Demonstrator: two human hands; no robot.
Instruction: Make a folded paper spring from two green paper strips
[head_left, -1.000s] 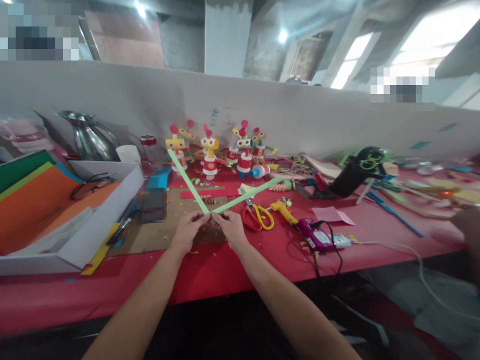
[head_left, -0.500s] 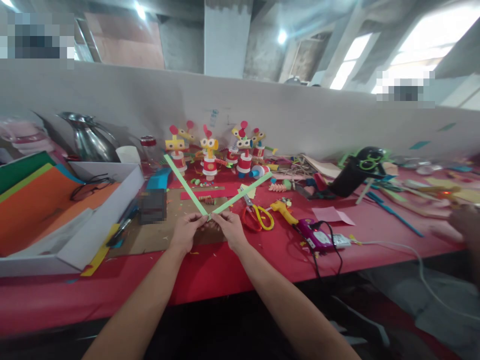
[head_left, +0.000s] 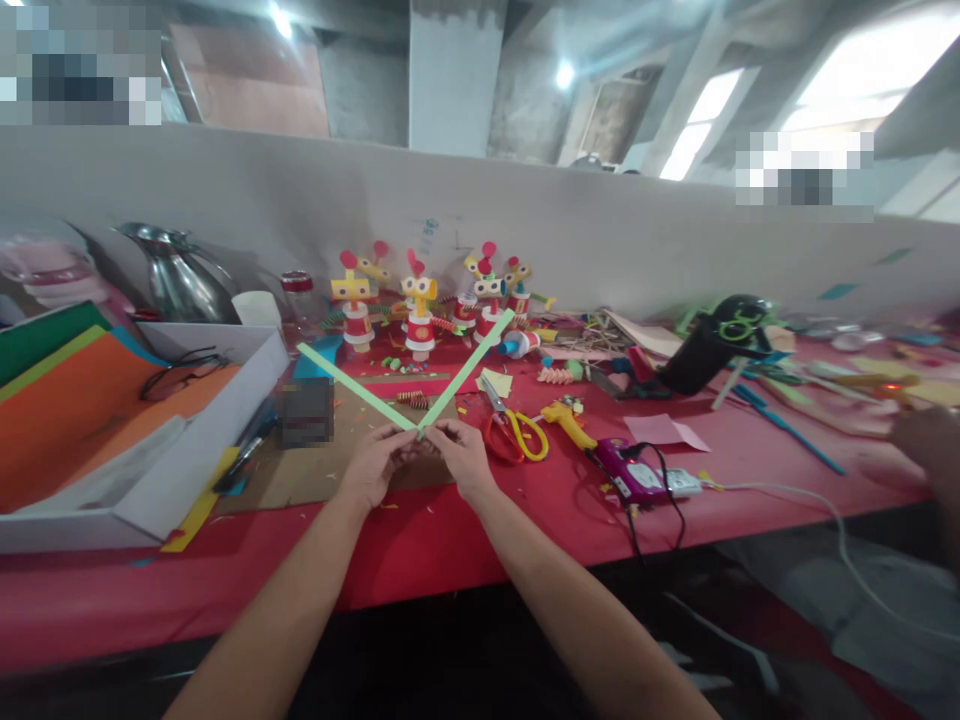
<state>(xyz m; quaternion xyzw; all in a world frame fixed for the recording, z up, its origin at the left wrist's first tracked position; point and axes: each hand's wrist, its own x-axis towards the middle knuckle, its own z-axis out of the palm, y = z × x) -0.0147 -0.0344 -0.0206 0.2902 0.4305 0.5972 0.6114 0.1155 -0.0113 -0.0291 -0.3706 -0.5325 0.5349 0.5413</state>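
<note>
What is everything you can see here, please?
Strips: two lengths, pale green, centre
Figures: about six, multicoloured, back centre
Scissors: one, red-yellow, near centre
Device: one, purple, right of scissors
Box: one, white, left
Glasses: one pair, dark, in box
Jug: one, silver, back left
Cylinder: one, black, back right
Scraps: many, multicoloured, scattered
Table: one, red, beneath
Co-worker's hand: one, right edge
Left hand: one, holding strips
Right hand: one, holding strips

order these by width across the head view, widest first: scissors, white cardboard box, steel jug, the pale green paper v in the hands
1. White cardboard box, even cut off at the left edge
2. Pale green paper V
3. Steel jug
4. Scissors

These are widths as pictured, not true sizes.
</note>
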